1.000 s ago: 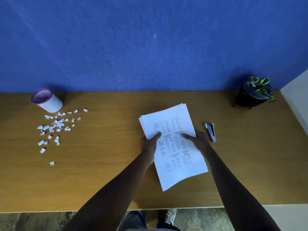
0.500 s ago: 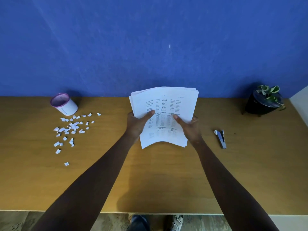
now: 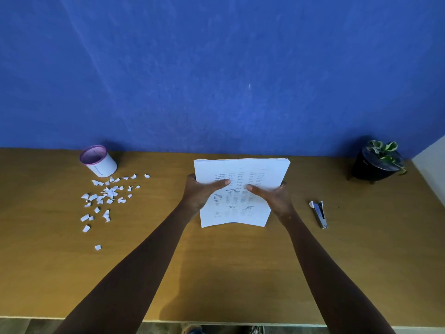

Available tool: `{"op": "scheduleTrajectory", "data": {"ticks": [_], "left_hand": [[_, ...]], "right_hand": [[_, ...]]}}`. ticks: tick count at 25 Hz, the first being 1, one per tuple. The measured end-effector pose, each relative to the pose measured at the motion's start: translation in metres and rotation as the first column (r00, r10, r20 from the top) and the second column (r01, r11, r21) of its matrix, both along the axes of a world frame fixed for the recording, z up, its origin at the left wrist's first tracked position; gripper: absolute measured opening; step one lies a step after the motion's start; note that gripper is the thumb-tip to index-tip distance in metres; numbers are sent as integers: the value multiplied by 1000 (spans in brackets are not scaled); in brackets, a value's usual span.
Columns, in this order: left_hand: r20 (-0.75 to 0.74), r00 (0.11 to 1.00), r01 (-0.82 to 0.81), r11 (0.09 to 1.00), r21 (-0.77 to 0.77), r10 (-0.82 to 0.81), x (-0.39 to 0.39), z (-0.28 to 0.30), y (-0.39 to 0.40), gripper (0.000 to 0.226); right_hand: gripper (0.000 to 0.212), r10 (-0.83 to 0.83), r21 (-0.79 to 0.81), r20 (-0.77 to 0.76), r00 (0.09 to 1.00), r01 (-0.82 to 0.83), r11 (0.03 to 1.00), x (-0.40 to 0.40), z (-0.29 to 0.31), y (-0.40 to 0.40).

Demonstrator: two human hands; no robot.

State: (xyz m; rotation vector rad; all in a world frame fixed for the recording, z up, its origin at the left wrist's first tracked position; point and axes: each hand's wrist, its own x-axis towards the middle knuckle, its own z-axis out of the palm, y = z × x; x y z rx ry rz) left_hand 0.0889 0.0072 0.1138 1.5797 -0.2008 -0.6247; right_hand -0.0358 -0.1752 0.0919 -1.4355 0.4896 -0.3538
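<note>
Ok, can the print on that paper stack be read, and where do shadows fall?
Head view: print on the white stack of printed sheets is too soft to read; a dim shadow lies on the brown wooden table below it, between the arms; the black potted plant and purple-rimmed white cup darken the blue wall behind them.
</note>
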Motion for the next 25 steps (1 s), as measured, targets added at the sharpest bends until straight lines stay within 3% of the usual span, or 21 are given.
{"op": "scheduleTrajectory", "data": {"ticks": [16, 25], "left_hand": [[30, 999, 16, 996, -93, -13, 4, 13, 9, 36], [4, 1000, 29, 999, -43, -29, -2, -7, 13, 42]], "right_hand": [[40, 29, 3, 23, 999, -29, 1000, -5, 3, 6], [40, 26, -22, -23, 999, -26, 999, -4, -14, 12]]}}
